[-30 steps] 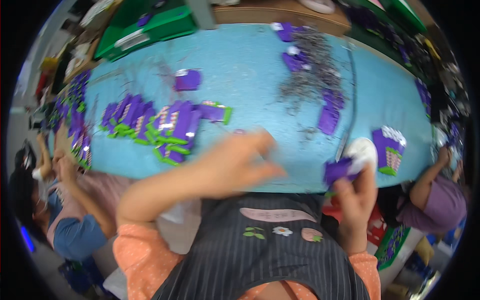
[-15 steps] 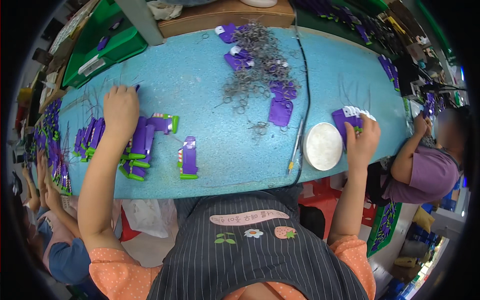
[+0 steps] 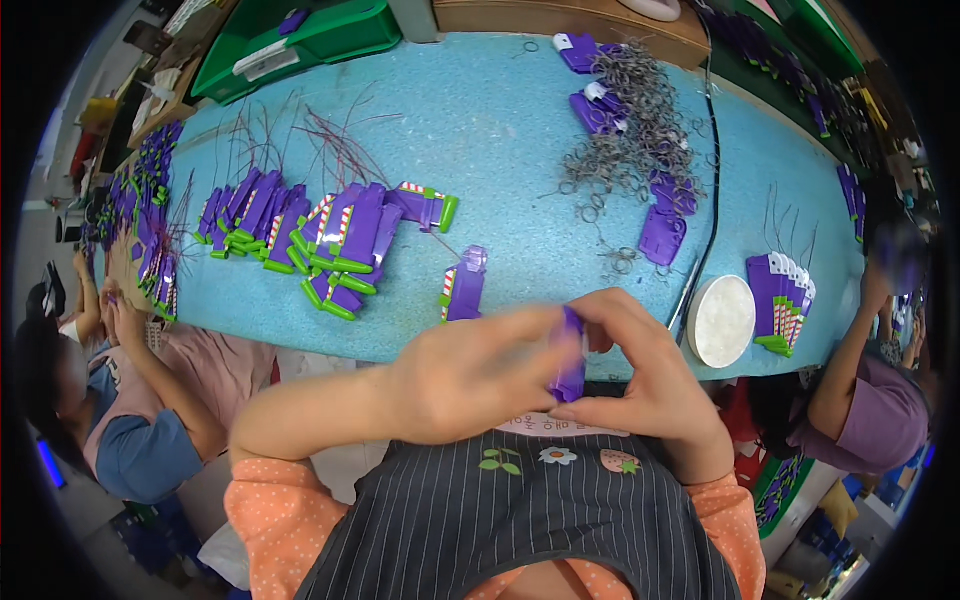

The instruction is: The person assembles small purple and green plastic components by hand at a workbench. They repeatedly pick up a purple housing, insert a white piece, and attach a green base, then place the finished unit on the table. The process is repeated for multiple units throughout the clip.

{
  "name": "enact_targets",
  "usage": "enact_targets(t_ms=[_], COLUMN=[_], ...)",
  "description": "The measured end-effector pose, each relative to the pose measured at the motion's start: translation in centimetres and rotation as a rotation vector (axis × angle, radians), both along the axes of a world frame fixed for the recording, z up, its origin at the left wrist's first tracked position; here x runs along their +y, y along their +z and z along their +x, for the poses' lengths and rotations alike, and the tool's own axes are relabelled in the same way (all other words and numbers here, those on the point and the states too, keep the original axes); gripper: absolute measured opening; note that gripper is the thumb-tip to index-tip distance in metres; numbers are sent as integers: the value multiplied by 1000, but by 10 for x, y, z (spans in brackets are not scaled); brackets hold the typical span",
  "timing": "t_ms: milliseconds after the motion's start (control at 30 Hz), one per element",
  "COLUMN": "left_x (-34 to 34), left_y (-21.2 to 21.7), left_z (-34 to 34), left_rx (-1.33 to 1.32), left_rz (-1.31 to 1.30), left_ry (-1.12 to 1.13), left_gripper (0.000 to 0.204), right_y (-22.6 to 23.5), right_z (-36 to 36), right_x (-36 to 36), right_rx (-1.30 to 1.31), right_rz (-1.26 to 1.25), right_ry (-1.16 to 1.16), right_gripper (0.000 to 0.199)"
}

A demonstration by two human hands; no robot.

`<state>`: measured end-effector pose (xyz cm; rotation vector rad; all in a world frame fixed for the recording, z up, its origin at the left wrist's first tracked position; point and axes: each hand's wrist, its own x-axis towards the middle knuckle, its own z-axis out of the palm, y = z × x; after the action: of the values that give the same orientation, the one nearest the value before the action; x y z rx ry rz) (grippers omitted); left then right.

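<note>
In front of my apron, both hands meet around a purple plastic piece (image 3: pixel 570 362). My left hand (image 3: pixel 455 378) comes from the left with curled fingers against the piece, blurred by motion. My right hand (image 3: pixel 655 375) grips it from the other side, thumb below and fingers above. Most of the piece is hidden by the fingers. Just beyond my left hand lies a single purple part with a green end (image 3: pixel 467 285). Farther left is a pile of purple and green parts (image 3: pixel 350 240), with thin dark red wires around it.
A white round dish (image 3: pixel 722 322) stands right of my hands, beside a fanned stack of purple parts (image 3: pixel 768 290). A heap of small grey wire rings (image 3: pixel 640 110) lies at the back. A black cable (image 3: pixel 714 170) crosses the table. Green bin (image 3: pixel 330 42) stands back left; co-workers sit at both sides.
My left hand has come from the left pile and my right hand from the right stack, meeting before my body on a purple piece. The view has turned left.
</note>
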<state>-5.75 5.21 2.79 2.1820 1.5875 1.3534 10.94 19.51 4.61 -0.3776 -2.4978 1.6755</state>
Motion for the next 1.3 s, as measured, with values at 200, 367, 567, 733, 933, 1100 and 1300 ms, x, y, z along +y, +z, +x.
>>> enact_targets(t_ms=[200,367,567,733,933,1100,1300], left_x=[-30,-45,-75,-91,-83,-38,-20], left_y=[-18,-34,-42,-31,-50,-47,-29], left_z=[16,28,-8,-24,-15,9,17], left_rx=[-725,-711,-1389,-1576,-1579,-1764,-1559], left_rz=[-602,-550,-429,-461,-457,-324,-504], left_ry=[-1,186,390,312,363,234,138], left_gripper=[45,39,26,26,30,31,29], right_y=[-21,-42,-46,-50,-55,-48,-50], right_z=[-7,-15,-26,-66,-61,-12,25], right_x=[-32,-44,-39,-56,-54,-53,-35], right_rx=[85,204,23,41,209,186,-77], right_rz=[346,420,560,681,485,-618,-600], right_ry=[-187,-176,-236,17,62,-19,93], right_gripper=[68,68,77,77,30,23,43])
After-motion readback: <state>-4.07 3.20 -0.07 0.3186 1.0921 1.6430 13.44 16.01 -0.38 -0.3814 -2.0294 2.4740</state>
